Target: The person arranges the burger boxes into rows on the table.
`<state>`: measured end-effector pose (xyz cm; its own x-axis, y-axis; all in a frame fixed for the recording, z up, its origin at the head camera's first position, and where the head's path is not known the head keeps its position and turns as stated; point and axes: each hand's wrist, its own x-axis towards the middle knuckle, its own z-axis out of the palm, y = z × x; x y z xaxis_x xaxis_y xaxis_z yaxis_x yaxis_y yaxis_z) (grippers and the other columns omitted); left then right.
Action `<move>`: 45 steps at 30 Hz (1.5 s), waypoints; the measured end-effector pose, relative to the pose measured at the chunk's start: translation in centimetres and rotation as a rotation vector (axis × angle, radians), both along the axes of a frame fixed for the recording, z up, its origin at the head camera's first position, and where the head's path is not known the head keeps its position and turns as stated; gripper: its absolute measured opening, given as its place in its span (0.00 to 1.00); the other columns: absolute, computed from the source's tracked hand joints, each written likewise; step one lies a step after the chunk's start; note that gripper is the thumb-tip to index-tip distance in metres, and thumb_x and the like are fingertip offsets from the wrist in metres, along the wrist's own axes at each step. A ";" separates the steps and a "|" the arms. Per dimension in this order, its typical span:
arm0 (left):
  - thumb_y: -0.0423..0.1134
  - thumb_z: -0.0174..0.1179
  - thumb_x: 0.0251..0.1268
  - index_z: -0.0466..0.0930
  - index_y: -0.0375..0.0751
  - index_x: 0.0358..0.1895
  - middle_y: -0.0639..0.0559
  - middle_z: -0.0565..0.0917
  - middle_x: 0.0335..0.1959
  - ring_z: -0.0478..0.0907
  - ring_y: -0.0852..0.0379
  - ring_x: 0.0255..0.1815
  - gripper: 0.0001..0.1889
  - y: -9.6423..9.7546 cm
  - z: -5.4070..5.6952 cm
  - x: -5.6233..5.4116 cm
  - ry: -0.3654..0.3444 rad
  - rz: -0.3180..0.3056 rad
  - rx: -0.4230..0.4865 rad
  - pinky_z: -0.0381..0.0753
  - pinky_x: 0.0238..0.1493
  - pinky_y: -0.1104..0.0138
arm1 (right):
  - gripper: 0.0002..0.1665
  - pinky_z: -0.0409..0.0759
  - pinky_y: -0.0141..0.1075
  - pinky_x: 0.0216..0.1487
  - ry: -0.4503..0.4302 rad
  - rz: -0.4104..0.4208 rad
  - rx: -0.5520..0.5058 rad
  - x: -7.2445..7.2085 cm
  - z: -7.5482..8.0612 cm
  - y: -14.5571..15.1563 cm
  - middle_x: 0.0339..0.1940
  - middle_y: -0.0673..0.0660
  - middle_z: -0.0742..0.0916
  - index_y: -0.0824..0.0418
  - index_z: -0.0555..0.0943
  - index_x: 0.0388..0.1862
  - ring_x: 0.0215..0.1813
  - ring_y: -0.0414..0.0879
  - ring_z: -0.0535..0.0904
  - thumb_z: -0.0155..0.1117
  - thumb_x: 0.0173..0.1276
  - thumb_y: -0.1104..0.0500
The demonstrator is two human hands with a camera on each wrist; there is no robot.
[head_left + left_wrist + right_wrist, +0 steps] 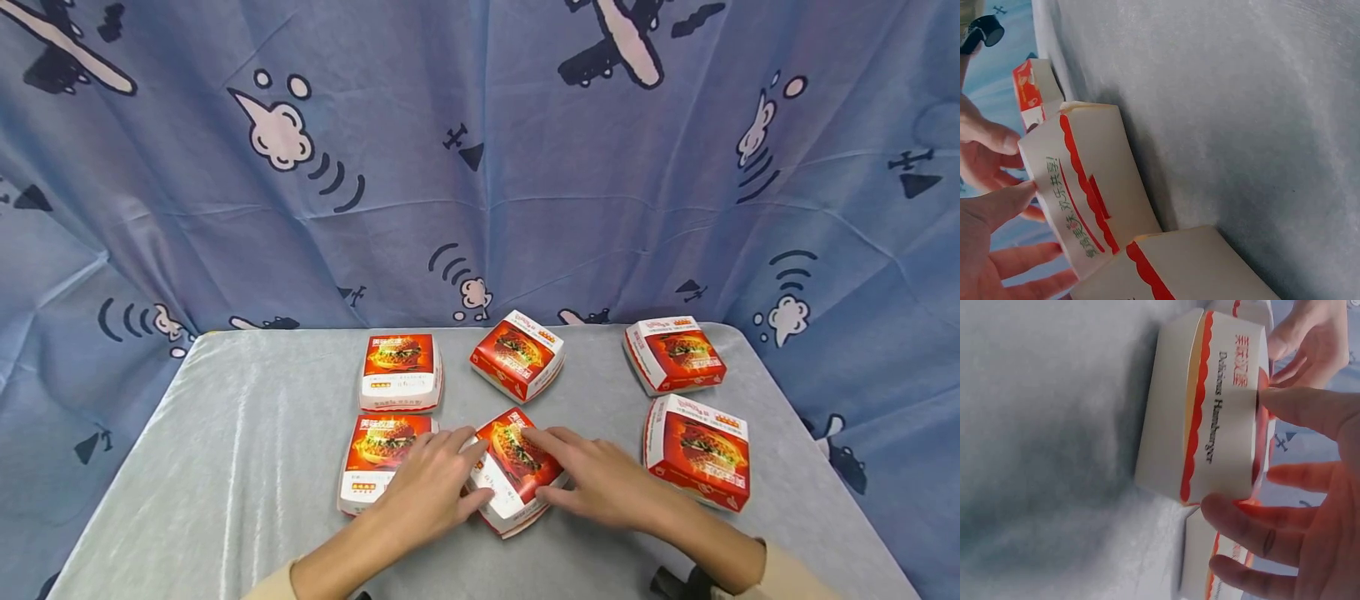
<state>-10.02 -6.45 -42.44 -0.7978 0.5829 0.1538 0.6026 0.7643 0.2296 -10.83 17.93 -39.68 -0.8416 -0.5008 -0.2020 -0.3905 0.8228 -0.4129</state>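
Note:
A red and white hamburger box [517, 467] sits closed and turned at an angle between my two hands. The left hand [431, 479] touches its left side with thumb and fingers, and partly covers another hamburger box [378, 450] to the left. Along the edge of the middle box, the left thumb [1007, 203] lies nearly straight. From the other side, the right hand [603, 475] rests fingertips on the red lid, its thumb at the right edge. In the right wrist view, the box's side [1219, 412] shows printed words, with the right thumb [1310, 409] on the lid edge.
Farther back stand a hamburger box [401, 371] at left and a tilted-looking one [517, 354] at centre. Two more, one behind [675, 354] and one nearer [697, 450], stand at right. A grey cloth [202, 475] covers the table; a blue patterned curtain [405, 167] hangs behind.

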 end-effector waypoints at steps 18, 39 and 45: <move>0.55 0.72 0.56 0.77 0.41 0.64 0.40 0.80 0.61 0.79 0.45 0.59 0.35 0.1 -0.2 -0.6 -0.136 0.023 0.077 0.73 0.62 0.51 | 0.42 0.75 0.60 0.58 -0.053 0.003 -0.033 -1.2 -0.5 1.1 0.65 0.60 0.80 0.56 0.70 0.73 0.64 0.58 0.77 0.72 0.63 0.46; 0.51 0.69 0.60 0.80 0.42 0.62 0.44 0.82 0.57 0.79 0.50 0.57 0.28 0.0 -0.6 -0.5 -0.080 -0.009 0.097 0.72 0.61 0.52 | 0.42 0.67 0.61 0.67 -0.168 -0.116 -0.178 -2.0 -1.5 1.1 0.71 0.61 0.73 0.56 0.65 0.76 0.72 0.60 0.68 0.64 0.69 0.40; 0.52 0.69 0.60 0.80 0.42 0.61 0.45 0.82 0.56 0.79 0.50 0.57 0.28 0.0 -0.6 -0.5 -0.082 0.002 0.098 0.69 0.65 0.45 | 0.44 0.70 0.61 0.64 -0.110 -0.206 -0.132 -1.5 -1.3 0.8 0.70 0.62 0.74 0.57 0.66 0.76 0.69 0.60 0.71 0.63 0.68 0.37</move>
<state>-10.52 -6.47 -43.09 -0.8114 0.5665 0.1437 0.5770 0.7372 0.3515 -12.36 18.71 -41.00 -0.9052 -0.3493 -0.2421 -0.1672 0.8163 -0.5529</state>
